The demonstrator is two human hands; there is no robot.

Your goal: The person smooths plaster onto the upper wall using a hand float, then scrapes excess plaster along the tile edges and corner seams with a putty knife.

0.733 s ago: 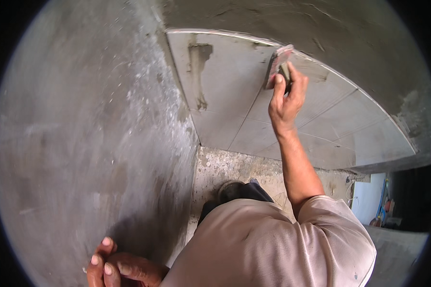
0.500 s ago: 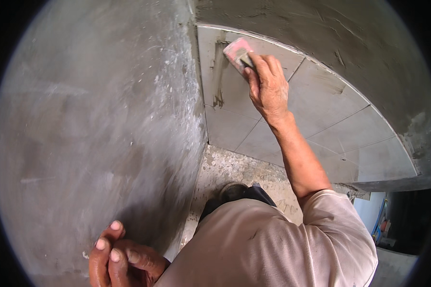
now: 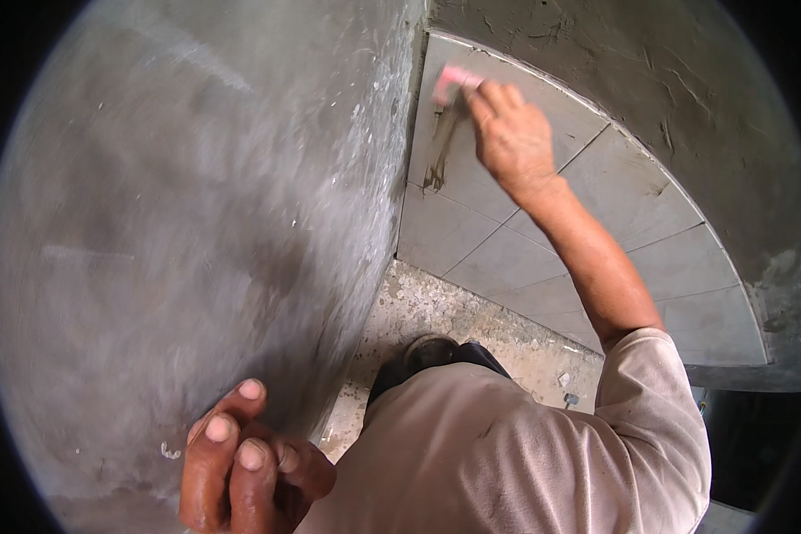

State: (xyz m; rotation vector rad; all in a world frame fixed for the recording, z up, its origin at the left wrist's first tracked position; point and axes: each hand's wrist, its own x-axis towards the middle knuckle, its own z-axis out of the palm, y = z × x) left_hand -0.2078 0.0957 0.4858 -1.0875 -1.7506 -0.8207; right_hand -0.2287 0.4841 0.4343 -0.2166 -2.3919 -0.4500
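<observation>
My right hand [image 3: 516,142] reaches out over the grey wall tiles [image 3: 472,222], its fingers closed on a small flat pink scraper [image 3: 452,82]. Motion blurs the scraper, and my fingers cover part of it. It meets the upper corner tile, close to the plastered wall [image 3: 196,222]. Below it, a dark smear of wet grout-like paste [image 3: 440,156] runs down that tile to a joint line. At lower left, my left hand [image 3: 254,472] is loosely curled beside the plastered wall, fingertips up and somewhat apart. I see nothing in it.
Rough grey cement [image 3: 685,80] lies beyond the tiles' pale edge strip [image 3: 650,142]. A stained concrete floor [image 3: 454,303] shows below, with my shoe [image 3: 429,351] on it. A small grey-headed object [image 3: 571,399] stands near my right sleeve. A dark opening [image 3: 756,445] sits at lower right.
The view has shifted, so the tiles sit further right. My right hand stays at the corner tile with the scraper, now nearer its upper edge. My left hand appears slightly higher and further right.
</observation>
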